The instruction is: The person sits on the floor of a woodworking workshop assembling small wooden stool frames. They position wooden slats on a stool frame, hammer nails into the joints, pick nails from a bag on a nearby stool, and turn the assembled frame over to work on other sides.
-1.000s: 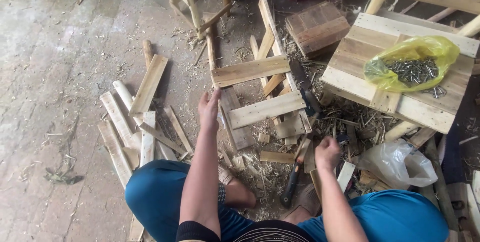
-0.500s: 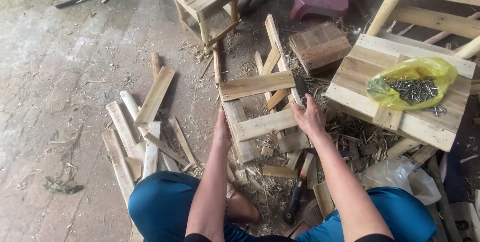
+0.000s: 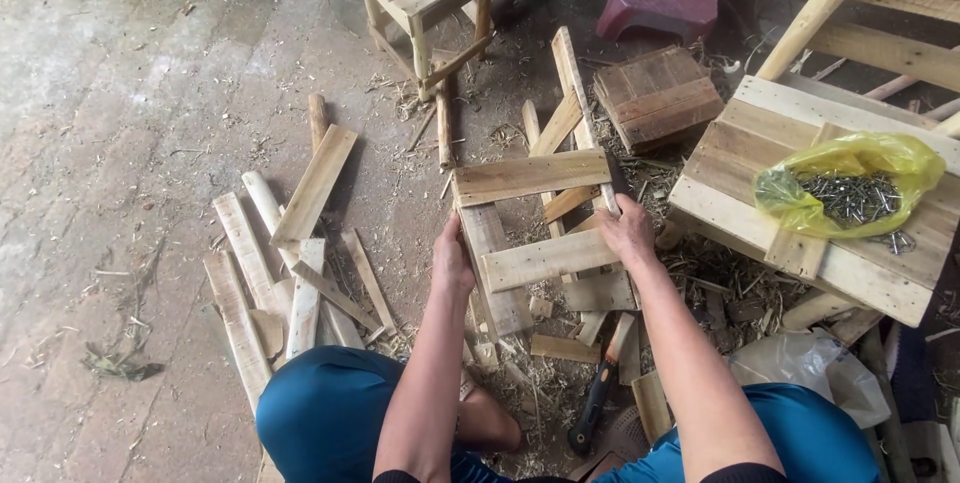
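Both hands have settled onto the slat frame (image 3: 535, 228): left hand (image 3: 452, 261) grips its left edge, right hand (image 3: 626, 228) its right, on a littered concrete floor (image 3: 120, 123) strewn with offcuts.

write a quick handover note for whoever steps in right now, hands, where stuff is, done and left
Left hand: grip on the left upright of the pale wooden slat frame lying on the floor.
Right hand: grip on its right side, by the lower crosspiece.
Done: two flat crosspieces lie across the uprights.
Left: whether they are nailed cannot be told. Black-handled tool lies between the knees; yellow bag of nails sits on the wooden stool to the right; loose wooden slats to the left.
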